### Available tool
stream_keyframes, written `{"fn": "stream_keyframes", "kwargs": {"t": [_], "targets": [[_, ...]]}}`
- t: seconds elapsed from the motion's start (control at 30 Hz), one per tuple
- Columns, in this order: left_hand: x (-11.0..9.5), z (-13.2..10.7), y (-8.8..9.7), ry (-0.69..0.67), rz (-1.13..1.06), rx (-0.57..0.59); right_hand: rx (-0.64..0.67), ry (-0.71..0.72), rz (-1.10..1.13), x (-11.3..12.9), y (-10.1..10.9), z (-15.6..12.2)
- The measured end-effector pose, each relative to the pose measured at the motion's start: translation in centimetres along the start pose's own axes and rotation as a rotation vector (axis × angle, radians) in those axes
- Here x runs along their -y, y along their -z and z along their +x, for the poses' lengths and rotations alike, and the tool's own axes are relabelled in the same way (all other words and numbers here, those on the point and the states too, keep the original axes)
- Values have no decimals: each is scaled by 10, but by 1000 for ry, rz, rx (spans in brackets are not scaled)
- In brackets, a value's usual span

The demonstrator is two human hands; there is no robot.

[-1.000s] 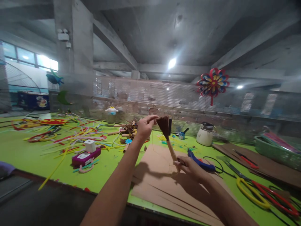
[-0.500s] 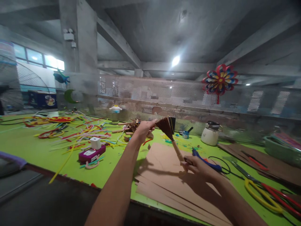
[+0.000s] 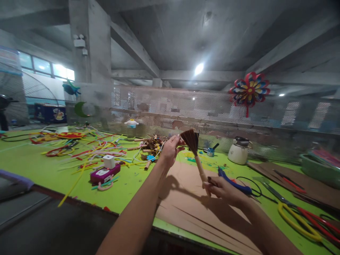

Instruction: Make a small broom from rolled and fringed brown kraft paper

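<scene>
A small brush [image 3: 191, 141] stands tilted in front of me, with fanned dark brown bristles and a tan handle [image 3: 199, 168]. My right hand [image 3: 223, 189] is closed around the handle's lower end. At the bristles' left edge, the fingertips of my left hand [image 3: 171, 150] pinch some outer strands. Beneath both hands lies a stack of brown cardboard sheets [image 3: 183, 202], with slits near its front edge. A blue glue gun [image 3: 235, 182] rests just beyond my right hand.
Scissors with yellow and red handles [image 3: 300, 221] lie at the right. A white jug [image 3: 238, 152] and small blue jar [image 3: 210, 152] stand behind. Twigs [image 3: 151, 147], coloured pipe cleaners [image 3: 98, 152] and a purple power strip [image 3: 105, 173] occupy the left. Mesh panels [image 3: 170, 102] border the back.
My left hand has shifted slightly right along the bristles, and a blue piece near the twigs now shows. The right hand still grips the handle.
</scene>
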State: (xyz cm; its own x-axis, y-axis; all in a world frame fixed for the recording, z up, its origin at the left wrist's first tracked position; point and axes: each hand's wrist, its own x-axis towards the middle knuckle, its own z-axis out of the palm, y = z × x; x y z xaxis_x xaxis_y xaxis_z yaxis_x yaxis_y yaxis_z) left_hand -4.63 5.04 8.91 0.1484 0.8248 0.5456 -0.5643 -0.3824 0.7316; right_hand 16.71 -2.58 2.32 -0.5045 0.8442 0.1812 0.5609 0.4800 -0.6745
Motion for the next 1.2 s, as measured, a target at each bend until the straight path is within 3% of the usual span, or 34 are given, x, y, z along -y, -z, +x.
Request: {"fn": "stream_keyframes", "kwargs": {"t": [0.3,0.5,0.9,1.2], "targets": [[23,-13,-26,64,-16,27,-69,-52,259,2,-9,4],[32,-20,-37,59,125,58,-57,-60,356,1,-12,7],[46,-24,-39,236,-23,70,-20,-84,531,-1,-18,8],[55,-31,-46,280,23,149,-103,-37,562,3,-17,9]]}}
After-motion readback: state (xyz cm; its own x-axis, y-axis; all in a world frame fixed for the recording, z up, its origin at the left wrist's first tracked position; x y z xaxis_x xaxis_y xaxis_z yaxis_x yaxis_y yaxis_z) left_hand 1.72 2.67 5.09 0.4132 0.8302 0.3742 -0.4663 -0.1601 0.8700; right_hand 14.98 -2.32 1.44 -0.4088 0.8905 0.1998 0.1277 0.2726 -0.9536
